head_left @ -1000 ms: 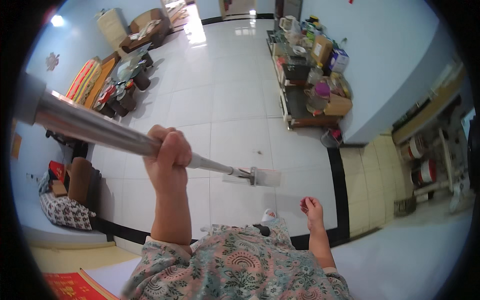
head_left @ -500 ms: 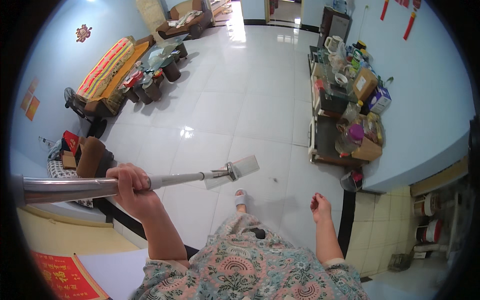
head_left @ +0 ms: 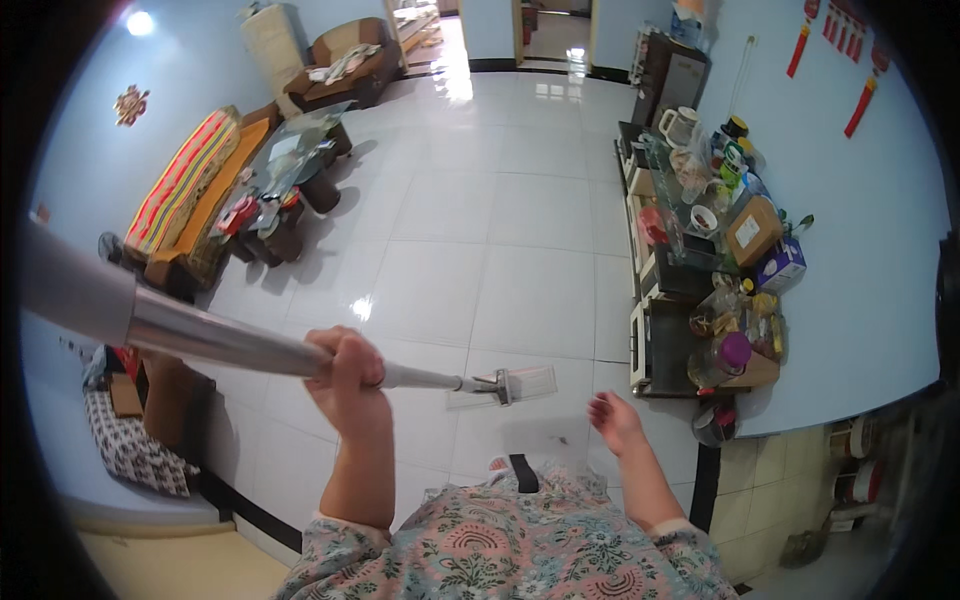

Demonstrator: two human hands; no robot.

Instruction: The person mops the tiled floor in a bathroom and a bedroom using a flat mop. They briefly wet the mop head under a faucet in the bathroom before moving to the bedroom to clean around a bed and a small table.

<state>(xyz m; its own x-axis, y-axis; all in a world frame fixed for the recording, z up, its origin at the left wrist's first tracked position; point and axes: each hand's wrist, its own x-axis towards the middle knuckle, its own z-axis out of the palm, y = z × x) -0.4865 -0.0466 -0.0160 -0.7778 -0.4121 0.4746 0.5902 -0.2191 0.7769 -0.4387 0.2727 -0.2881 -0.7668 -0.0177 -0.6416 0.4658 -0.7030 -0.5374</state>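
Observation:
My left hand is wrapped round the metal pole of a flat mop, which slants from the upper left toward the middle. At its lower end a hinged joint carries the pale rectangular mop head, which lies flat on the white tiles ahead of me. My right hand hangs free to the right of the mop head, its fingers loosely bent and nothing in them. A small dark smudge marks the floor between the mop head and my body.
Along the right wall, a low cabinet carries jars, boxes and a kettle, with a bin at its near end. A glass coffee table and a sofa stand at the left. An armchair is at the back.
My left hand has moved right and downward with the mop, and the pole now slopes down toward the head. The mop head has shifted slightly right and lower. My right hand has moved slightly left.

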